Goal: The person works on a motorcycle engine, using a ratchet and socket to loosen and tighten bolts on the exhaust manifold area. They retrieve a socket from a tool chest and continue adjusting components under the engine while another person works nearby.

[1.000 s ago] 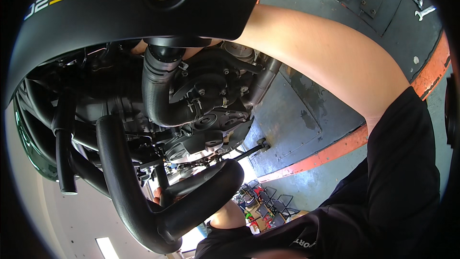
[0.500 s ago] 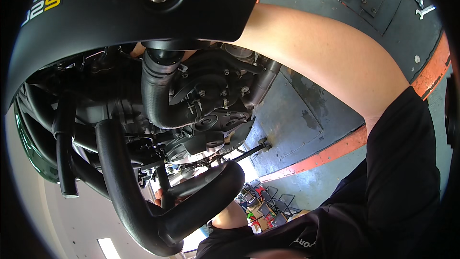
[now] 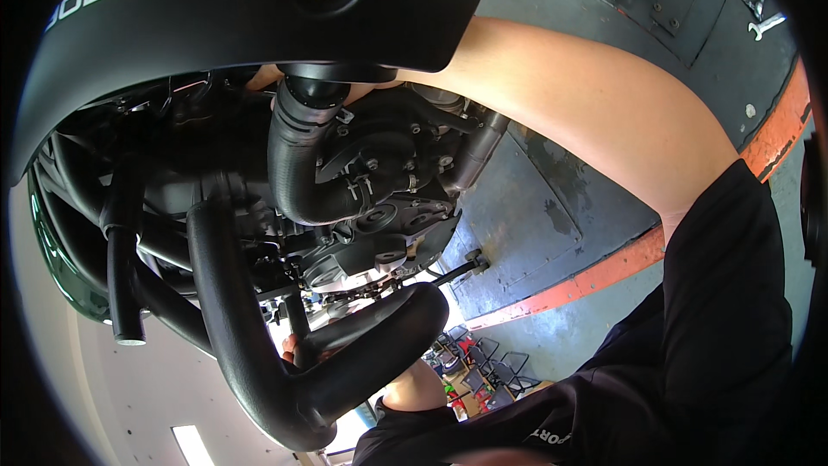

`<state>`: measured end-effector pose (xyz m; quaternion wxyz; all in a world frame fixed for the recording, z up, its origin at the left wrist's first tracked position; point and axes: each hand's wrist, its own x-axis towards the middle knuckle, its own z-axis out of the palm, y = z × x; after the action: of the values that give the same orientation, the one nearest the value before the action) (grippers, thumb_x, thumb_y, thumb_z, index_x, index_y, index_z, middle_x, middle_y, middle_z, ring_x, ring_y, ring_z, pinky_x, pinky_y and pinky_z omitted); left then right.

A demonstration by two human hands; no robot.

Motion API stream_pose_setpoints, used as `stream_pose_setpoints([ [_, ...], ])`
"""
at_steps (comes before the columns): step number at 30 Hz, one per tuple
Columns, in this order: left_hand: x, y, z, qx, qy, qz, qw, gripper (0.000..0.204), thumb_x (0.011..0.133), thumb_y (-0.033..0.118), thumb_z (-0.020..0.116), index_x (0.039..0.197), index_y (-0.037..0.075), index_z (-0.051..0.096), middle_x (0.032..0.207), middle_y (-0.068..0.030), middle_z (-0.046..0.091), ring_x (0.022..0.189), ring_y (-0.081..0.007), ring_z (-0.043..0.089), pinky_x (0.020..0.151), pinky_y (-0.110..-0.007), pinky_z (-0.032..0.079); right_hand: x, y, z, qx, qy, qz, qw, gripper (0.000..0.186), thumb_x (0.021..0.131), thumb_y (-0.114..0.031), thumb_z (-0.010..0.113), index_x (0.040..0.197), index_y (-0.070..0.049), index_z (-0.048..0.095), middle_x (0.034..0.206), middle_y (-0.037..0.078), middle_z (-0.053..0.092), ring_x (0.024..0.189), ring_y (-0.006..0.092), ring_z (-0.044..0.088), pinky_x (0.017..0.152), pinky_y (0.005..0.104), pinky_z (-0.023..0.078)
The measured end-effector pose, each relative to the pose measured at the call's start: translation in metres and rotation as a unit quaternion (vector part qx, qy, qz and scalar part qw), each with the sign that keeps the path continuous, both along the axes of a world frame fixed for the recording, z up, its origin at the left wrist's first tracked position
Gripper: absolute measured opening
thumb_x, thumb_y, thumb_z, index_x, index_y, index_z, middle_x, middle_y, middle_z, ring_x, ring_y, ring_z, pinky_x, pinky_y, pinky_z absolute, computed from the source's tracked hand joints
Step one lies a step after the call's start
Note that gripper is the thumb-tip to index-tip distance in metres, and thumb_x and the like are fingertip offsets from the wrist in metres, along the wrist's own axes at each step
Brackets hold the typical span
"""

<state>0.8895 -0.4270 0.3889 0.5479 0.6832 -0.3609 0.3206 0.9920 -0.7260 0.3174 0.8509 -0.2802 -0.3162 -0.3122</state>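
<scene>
Right hand (image 3: pixel 264 78) half-hidden beside the black hose (image 3: pixel 296 155), left hand (image 3: pixel 291 348) screened by black tubes (image 3: pixel 250 328), both grips impossible to tell: a blind push could knock that hose askew!

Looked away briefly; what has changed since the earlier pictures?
In the picture, the black panel, curved hose and angled tube have shifted right; whether they or the viewpoint moved is unclear. No grasp or release shows. The right hand stays mostly hidden behind the panel, the left hand behind the tube; the wrench sits unchanged.
</scene>
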Motion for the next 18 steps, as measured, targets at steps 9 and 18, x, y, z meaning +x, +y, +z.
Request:
stream_pose_setpoints([
  [9, -0.004, 0.004, 0.000, -0.020, -0.019, 0.014, 1.000, 0.035, 0.105, 0.023, 0.044, 0.131, 0.001, 0.053, 0.095, -0.0154, 0.058, 0.068, -0.0182, 0.049, 0.062, -0.028, 0.043, 0.030, 0.016, 0.001, -0.030, 0.023, -0.034, 0.999, 0.062, 0.092, -0.048, 0.064, 0.136, -0.005, 0.056, 0.126, 0.016, 0.063, 0.115, 0.0330, 0.061, 0.088, 0.0568, 0.053],
  [18, -0.006, -0.001, 0.001, -0.030, -0.024, 0.011, 0.999, 0.035, 0.105, 0.022, 0.044, 0.131, 0.000, 0.053, 0.092, -0.0155, 0.058, 0.064, -0.0176, 0.049, 0.058, -0.027, 0.044, 0.031, 0.016, -0.002, 0.022, 0.077, -0.099, 0.992, 0.063, 0.092, -0.046, 0.065, 0.136, -0.002, 0.056, 0.123, 0.016, 0.064, 0.111, 0.0306, 0.062, 0.087, 0.0526, 0.053],
])
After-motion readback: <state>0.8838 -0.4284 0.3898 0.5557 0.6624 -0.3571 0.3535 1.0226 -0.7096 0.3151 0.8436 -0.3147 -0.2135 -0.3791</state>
